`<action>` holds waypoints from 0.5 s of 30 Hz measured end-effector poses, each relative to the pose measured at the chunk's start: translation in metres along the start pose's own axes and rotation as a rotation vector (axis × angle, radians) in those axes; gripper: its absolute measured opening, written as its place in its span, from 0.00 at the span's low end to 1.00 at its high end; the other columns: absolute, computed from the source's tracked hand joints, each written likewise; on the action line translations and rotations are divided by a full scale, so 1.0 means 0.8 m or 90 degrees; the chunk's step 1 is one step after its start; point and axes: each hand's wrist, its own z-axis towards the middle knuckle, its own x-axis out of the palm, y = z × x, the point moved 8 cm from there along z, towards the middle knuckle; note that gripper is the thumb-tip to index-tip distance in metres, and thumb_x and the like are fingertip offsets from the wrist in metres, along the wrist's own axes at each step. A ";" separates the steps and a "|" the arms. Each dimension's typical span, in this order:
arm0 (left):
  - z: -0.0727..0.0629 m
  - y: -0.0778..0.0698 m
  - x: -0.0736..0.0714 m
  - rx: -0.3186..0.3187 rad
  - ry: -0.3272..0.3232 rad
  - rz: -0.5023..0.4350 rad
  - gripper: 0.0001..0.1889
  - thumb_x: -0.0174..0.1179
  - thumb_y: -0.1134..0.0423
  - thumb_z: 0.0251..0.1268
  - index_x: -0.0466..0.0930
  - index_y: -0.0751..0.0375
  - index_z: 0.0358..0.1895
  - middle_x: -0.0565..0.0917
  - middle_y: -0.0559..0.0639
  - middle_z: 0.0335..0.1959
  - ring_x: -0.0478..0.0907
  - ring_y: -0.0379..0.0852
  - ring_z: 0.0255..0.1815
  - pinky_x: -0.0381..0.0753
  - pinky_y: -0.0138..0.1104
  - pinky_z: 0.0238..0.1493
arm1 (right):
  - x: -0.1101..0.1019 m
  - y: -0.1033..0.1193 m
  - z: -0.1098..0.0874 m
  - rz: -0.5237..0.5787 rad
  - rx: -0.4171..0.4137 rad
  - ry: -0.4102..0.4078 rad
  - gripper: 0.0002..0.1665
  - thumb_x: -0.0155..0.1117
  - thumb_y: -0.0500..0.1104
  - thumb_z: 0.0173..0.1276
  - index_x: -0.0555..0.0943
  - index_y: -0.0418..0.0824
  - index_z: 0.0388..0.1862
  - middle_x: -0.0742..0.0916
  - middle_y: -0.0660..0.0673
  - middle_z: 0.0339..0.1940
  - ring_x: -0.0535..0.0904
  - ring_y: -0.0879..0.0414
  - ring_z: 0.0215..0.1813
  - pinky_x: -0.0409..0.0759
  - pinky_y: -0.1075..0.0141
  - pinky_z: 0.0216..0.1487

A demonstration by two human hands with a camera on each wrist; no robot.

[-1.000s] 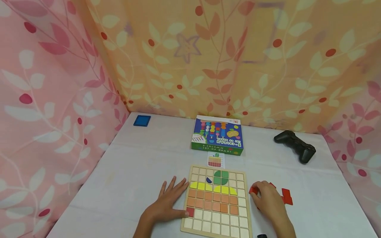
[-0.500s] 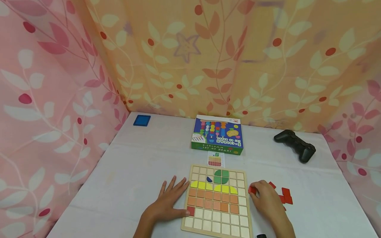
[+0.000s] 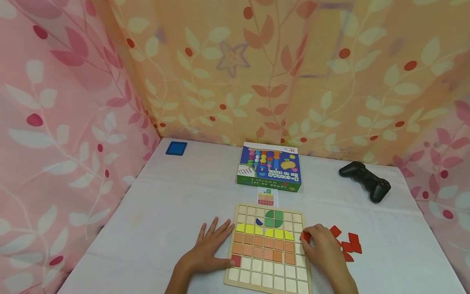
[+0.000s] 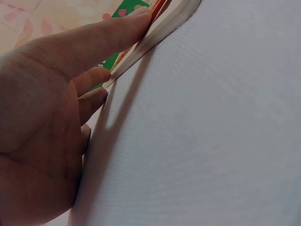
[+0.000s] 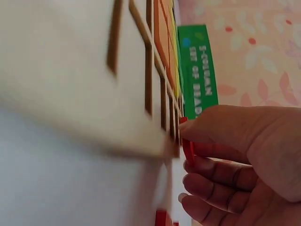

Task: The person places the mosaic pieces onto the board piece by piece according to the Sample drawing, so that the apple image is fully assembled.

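A wooden grid board (image 3: 257,265) lies in the middle front in the head view. It bears two rows of orange squares (image 3: 258,241), yellow pieces (image 3: 269,232), a green shape (image 3: 273,219), a small blue piece (image 3: 259,221) and a red square (image 3: 236,260) at the left. My left hand (image 3: 205,255) rests at the left edge, fingers spread, its thumb at the red square. Thumb and fingers of my right hand (image 3: 324,249) pinch a red tile (image 5: 188,150) over the board's right edge; the fingers partly cover it.
Several loose red tiles (image 3: 346,246) lie right of my right hand. A small pattern card (image 3: 267,197) is behind the board, before a bead-set box (image 3: 269,167). A black game controller (image 3: 364,181) lies at the right, a blue square item (image 3: 176,148) at the far left.
My right hand has moved left with the red tile, from beside the board to over its right edge, uncovering more of the loose tiles. My left hand has stayed in place.
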 end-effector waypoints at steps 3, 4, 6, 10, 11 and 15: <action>0.000 0.001 0.000 -0.001 -0.001 0.000 0.52 0.66 0.31 0.53 0.56 0.46 0.80 0.55 0.45 0.80 0.33 0.56 0.82 0.24 0.59 0.73 | 0.006 0.018 -0.005 0.009 -0.024 -0.009 0.19 0.80 0.43 0.54 0.88 0.36 0.43 0.82 0.45 0.36 0.76 0.50 0.39 0.84 0.54 0.44; 0.000 0.001 0.000 0.000 -0.002 0.000 0.52 0.66 0.31 0.53 0.56 0.46 0.80 0.55 0.45 0.80 0.33 0.56 0.82 0.24 0.59 0.73 | 0.008 0.025 -0.006 0.014 -0.034 -0.012 0.19 0.80 0.43 0.53 0.88 0.37 0.43 0.81 0.47 0.35 0.75 0.51 0.38 0.84 0.56 0.42; 0.000 0.001 0.000 -0.002 -0.001 0.000 0.52 0.66 0.31 0.53 0.56 0.45 0.80 0.55 0.45 0.80 0.32 0.56 0.82 0.24 0.59 0.73 | 0.012 0.039 -0.009 0.023 -0.057 -0.018 0.16 0.80 0.43 0.54 0.88 0.38 0.41 0.80 0.49 0.34 0.73 0.53 0.38 0.82 0.59 0.41; 0.001 0.003 0.001 -0.004 -0.001 0.001 0.52 0.66 0.31 0.53 0.55 0.45 0.80 0.55 0.44 0.80 0.32 0.55 0.82 0.24 0.59 0.73 | 0.018 0.067 -0.013 0.052 -0.105 -0.013 0.13 0.80 0.42 0.54 0.88 0.41 0.38 0.78 0.54 0.32 0.71 0.58 0.37 0.79 0.65 0.37; 0.001 0.003 0.002 -0.004 -0.001 0.002 0.52 0.65 0.31 0.53 0.55 0.44 0.80 0.55 0.44 0.80 0.33 0.55 0.82 0.24 0.59 0.73 | 0.020 0.073 -0.014 0.061 -0.117 -0.011 0.12 0.80 0.42 0.54 0.88 0.42 0.37 0.78 0.55 0.31 0.70 0.59 0.37 0.78 0.67 0.36; 0.001 0.003 0.002 -0.005 -0.002 0.004 0.52 0.65 0.30 0.53 0.56 0.44 0.80 0.55 0.44 0.80 0.33 0.55 0.82 0.25 0.59 0.73 | 0.027 0.100 -0.018 0.101 -0.166 0.002 0.10 0.80 0.41 0.55 0.88 0.44 0.36 0.76 0.58 0.30 0.68 0.61 0.36 0.73 0.71 0.33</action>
